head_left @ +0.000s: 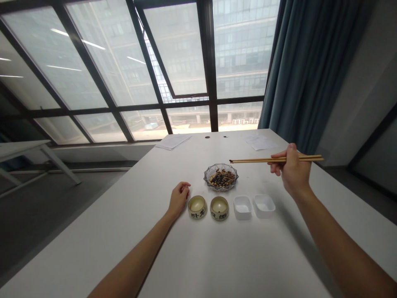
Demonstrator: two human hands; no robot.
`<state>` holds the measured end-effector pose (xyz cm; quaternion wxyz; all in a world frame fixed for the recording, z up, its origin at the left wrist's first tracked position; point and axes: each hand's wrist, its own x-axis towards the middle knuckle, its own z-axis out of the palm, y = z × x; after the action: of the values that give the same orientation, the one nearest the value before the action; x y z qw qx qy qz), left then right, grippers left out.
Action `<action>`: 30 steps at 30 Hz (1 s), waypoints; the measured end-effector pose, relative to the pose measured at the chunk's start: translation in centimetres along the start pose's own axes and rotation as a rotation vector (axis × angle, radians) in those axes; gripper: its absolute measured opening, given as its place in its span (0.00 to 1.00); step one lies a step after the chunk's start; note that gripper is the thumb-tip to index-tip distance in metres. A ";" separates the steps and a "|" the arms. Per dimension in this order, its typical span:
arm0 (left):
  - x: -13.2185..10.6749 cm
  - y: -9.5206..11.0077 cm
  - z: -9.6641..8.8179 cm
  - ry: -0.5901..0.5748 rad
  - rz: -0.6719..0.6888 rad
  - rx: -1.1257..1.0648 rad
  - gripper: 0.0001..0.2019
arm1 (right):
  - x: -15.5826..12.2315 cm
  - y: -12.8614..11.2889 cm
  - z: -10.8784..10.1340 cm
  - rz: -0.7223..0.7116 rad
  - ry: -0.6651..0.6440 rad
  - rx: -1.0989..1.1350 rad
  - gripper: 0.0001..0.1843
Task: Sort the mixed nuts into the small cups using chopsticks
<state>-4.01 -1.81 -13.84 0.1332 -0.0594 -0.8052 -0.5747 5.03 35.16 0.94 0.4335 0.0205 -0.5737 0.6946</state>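
My right hand (293,169) is closed round a pair of wooden chopsticks (257,160), raised above the table and pointing left. At their tips is a small dark piece (231,161), too small to name. Just below the tips stands a clear, scalloped glass bowl (206,179) with mixed dark and yellowish-brown bean-like bits (222,178). My left hand (179,198) rests on the table, holding nothing, its fingers loosely bent and partly apart. Beside it are a cream cup with black characters (197,207) and a second such cup (219,208), with a dark speck inside.
Right of the cups sit a small white plastic tub (242,207) and another tub (264,206). Papers (173,142) lie at the white table's (192,252) far left, and another sheet (260,142) at the far right. Windows and a blue curtain (297,74) stand behind.
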 end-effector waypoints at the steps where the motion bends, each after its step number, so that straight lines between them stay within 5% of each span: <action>1: 0.0 0.0 0.0 0.000 0.001 0.000 0.13 | 0.0 -0.4 0.0 -0.001 -0.002 0.012 0.32; 15: -0.1 -0.5 0.2 -0.020 0.006 -0.005 0.12 | -2.6 -2.9 1.5 -0.002 -0.087 0.060 0.31; 30: -0.2 -0.3 0.4 -0.028 0.007 -0.008 0.12 | -1.5 -5.7 2.7 -0.075 -0.039 0.058 0.28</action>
<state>-3.90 -1.54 -14.25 0.1236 -0.0706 -0.8044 -0.5768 8.27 31.91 5.55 0.4471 0.0682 -0.5607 0.6936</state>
